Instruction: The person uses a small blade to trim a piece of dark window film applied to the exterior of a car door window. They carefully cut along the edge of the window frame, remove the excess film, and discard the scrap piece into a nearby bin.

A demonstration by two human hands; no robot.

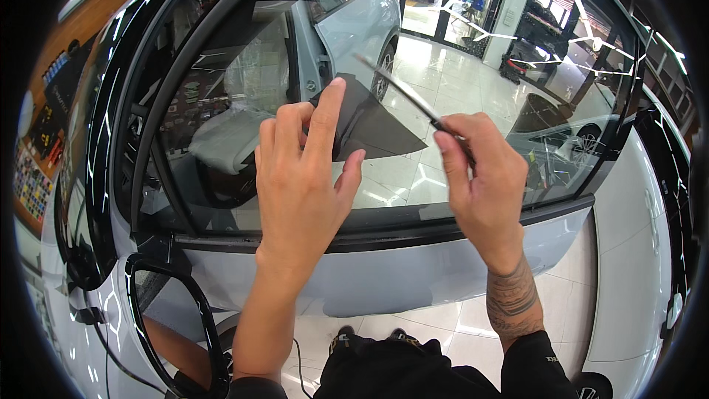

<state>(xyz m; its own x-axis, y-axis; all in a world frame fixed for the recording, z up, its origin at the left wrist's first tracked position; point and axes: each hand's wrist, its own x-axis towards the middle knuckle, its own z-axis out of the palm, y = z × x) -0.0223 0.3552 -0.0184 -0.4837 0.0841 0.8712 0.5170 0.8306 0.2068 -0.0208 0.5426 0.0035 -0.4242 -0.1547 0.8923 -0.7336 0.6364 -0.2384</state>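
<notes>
A small dark piece of film, roughly triangular, shows against the window glass of the car door. My left hand is raised in front of it, index finger stretched to the film's upper corner and thumb apart near its lower edge. Whether the fingers press on the film or only hover cannot be made out. Pinched in my right hand is a slim, dark, knife-like tool, its thin tip pointing up and left past the film. Its handle end is hidden inside my fingers.
Below the glass runs the pale door panel. A black-framed side mirror juts out at lower left, with a cable beside it. Another white car stands close on the right. Tiled floor shows below.
</notes>
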